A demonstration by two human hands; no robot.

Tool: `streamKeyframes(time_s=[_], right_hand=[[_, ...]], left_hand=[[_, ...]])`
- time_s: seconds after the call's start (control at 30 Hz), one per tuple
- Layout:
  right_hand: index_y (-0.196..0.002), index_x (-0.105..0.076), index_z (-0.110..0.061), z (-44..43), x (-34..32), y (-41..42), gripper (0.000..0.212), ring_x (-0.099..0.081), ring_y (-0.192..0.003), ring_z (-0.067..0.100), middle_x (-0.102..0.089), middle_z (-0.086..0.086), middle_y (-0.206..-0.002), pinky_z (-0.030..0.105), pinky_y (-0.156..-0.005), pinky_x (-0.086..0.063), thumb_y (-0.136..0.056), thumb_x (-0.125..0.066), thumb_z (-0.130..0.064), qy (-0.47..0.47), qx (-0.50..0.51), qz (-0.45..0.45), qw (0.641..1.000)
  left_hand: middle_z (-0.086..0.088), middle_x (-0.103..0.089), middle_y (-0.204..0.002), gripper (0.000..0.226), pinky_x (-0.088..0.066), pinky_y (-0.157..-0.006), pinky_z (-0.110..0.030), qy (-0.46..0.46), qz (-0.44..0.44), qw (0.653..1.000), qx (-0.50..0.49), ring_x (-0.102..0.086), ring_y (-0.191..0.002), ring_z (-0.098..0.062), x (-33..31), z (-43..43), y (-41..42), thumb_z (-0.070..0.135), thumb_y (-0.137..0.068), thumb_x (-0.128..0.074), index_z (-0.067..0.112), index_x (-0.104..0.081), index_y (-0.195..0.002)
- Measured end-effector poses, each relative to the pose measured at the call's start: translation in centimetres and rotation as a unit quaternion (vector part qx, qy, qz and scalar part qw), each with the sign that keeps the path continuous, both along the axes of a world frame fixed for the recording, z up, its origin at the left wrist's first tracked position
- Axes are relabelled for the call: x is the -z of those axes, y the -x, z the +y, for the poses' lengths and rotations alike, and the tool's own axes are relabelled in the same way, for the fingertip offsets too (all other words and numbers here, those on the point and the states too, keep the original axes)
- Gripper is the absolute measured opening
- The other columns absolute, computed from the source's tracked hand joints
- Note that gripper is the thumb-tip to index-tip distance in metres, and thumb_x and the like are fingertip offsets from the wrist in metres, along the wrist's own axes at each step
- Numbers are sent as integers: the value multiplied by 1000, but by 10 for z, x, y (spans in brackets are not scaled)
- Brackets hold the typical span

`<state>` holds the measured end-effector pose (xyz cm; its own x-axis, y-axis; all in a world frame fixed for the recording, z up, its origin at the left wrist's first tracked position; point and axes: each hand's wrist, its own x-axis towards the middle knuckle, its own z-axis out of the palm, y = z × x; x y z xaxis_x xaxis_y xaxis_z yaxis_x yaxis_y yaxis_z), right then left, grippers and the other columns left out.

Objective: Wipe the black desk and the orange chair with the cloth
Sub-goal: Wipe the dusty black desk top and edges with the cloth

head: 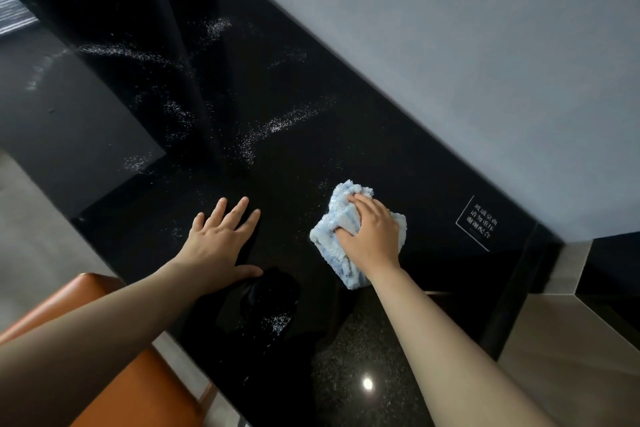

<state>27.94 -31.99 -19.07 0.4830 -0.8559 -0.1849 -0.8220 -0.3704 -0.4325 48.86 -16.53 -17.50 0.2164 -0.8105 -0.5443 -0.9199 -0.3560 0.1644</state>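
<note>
Nearby, a glossy black desk (pixel 277 97) streaked with pale dust runs along a grey wall (pixel 450 28). On it, beside the flat, open-fingered left hand (pixel 221 239), the right hand (pixel 372 230) clutches a bunched blue cloth (pixel 332 239), its length running toward the wall. An orange chair (pixel 138 385) sits below the desk's near edge.

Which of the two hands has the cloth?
The right hand presses the light blue cloth on the black desk; the left hand lies flat, empty.
</note>
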Motion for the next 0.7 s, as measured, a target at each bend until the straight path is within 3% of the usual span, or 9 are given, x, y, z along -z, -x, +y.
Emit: streamKeyframes(time_s=[0.7], right_hand=[[-140, -44, -30, 90, -6, -6, 61, -26, -141, 13, -37, -12, -149, 40, -115, -21, -82, -62, -35, -19, -1, 15, 1000]], left_hand=[[0, 29, -156, 114, -3, -117, -59, -18, -18, 1000, 0, 22, -144, -35, 11, 81, -12, 74, -75, -55, 27, 15, -151]])
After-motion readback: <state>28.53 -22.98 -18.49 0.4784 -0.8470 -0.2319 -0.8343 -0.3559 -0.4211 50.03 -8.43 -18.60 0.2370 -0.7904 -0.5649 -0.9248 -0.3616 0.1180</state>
